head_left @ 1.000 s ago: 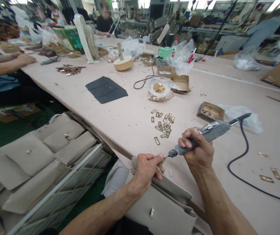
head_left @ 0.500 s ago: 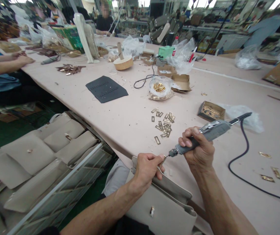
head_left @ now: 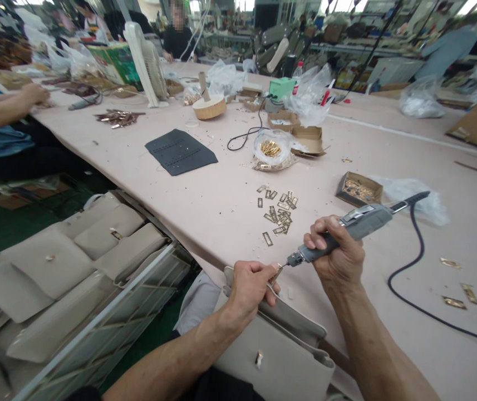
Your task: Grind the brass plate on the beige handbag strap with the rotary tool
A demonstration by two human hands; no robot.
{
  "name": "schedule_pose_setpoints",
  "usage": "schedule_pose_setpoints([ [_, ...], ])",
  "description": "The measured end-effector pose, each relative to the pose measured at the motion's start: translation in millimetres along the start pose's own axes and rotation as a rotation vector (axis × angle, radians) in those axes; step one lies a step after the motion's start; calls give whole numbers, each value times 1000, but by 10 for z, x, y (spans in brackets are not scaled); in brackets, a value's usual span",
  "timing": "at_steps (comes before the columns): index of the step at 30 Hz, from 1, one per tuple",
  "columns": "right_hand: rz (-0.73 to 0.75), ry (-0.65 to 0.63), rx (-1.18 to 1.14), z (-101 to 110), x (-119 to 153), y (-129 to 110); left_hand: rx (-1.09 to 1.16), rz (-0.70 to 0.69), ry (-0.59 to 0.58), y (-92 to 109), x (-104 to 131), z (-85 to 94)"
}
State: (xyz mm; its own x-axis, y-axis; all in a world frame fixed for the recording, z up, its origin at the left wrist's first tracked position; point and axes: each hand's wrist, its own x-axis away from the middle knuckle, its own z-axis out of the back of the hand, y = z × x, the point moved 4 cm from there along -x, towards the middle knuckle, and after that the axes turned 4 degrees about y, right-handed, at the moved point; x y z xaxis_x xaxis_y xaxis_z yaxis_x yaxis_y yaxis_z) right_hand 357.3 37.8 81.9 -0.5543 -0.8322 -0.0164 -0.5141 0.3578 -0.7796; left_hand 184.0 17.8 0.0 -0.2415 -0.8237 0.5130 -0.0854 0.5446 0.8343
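My right hand (head_left: 340, 253) is wrapped round a grey electric screwdriver (head_left: 365, 221), whose thin bit points left. The bit tip meets a small gold metal plate (head_left: 278, 274) pinched by my left hand (head_left: 252, 287). Those left fingers also hold the edge of a beige bag flap, part of which they hide. Below lies the beige bag (head_left: 280, 356), at the table's edge, with a small metal fitting on its front. Loose gold rectangular frames (head_left: 282, 214) are scattered on the table just beyond my hands.
Beige bags (head_left: 54, 262) fill a railed cart at the left. On the table (head_left: 196, 206) are a dark sheet (head_left: 182, 152), a bag of gold parts (head_left: 271, 150), a small parts box (head_left: 359, 189) and a fan (head_left: 146, 67). The tool's cable curves right. A person sits at far left.
My hands and the screwdriver have barely moved; the bit tip is slightly left of where it was. The hands of the person at far left have shifted, as has the person at the back.
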Motion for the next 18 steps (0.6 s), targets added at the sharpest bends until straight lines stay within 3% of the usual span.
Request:
schedule_pose_setpoints([
  [18, -1, 23, 4, 6, 1, -1, 43, 32, -10, 35, 16, -1],
])
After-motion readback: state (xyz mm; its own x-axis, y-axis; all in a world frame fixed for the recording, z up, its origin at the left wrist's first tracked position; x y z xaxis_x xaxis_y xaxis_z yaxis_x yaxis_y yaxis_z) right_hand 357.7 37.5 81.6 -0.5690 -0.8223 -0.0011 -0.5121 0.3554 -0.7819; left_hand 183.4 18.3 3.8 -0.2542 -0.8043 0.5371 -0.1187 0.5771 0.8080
